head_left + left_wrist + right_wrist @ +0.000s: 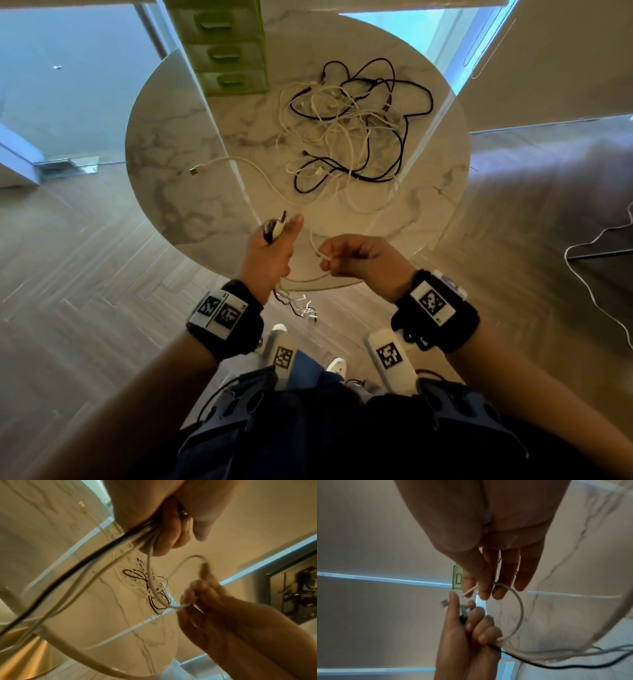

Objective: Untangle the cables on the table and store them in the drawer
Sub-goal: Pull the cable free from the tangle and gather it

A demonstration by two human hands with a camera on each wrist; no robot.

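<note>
A tangle of black and white cables (352,137) lies on the round marble table (171,192), right of centre. One white cable with a USB plug (195,170) trails out to the left. At the near table edge my left hand (274,240) grips a bundle of black and white cables (96,561); their plugs (277,224) stick up from the fist and the loose ends hang below. My right hand (334,258) pinches a white cable (520,609) that loops over from the left hand (471,626). A green drawer unit (227,51) stands at the table's far left with its drawers closed.
Wooden floor surrounds the table. A thin white cord (582,270) lies on the floor at the right. Glass panels and a metal frame (68,161) stand behind and to the left. My feet (335,365) are under the near table edge.
</note>
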